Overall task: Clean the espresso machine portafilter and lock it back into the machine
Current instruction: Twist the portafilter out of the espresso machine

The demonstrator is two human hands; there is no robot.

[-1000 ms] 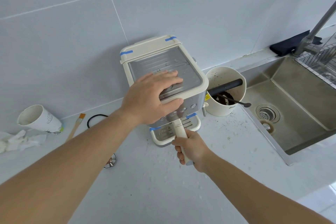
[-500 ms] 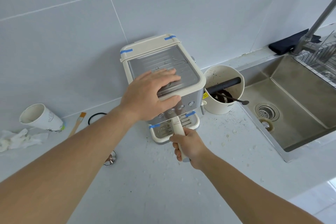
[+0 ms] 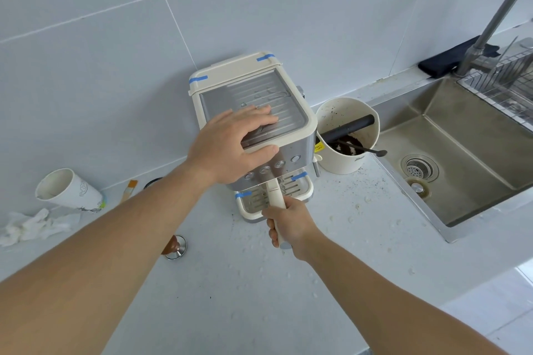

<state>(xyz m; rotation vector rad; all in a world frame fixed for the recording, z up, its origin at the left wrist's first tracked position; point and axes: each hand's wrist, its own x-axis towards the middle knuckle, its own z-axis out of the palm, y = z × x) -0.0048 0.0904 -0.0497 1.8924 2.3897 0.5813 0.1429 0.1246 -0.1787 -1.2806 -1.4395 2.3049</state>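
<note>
A cream and steel espresso machine (image 3: 291, 95) stands against the tiled wall, with blue tape strips on its corners. My left hand (image 3: 233, 145) lies flat on its ribbed metal top, thumb hooked over the front edge. The portafilter's cream handle (image 3: 275, 196) sticks out from under the machine's front, over the drip tray (image 3: 302, 192). My right hand (image 3: 288, 223) is wrapped around that handle. The portafilter's head is hidden under the machine.
A cream knock box (image 3: 346, 141) with coffee grounds and a dark spoon stands right of the machine. Beyond it lies a steel sink (image 3: 461, 153) with a faucet and rack. A tamper (image 3: 174, 246), paper cup (image 3: 69, 190), brush (image 3: 128, 190) and crumpled tissue (image 3: 31, 225) lie left.
The handle has stayed pointing toward me with my right hand on it. My left hand has not shifted on the machine's top. The view has shifted only slightly.
</note>
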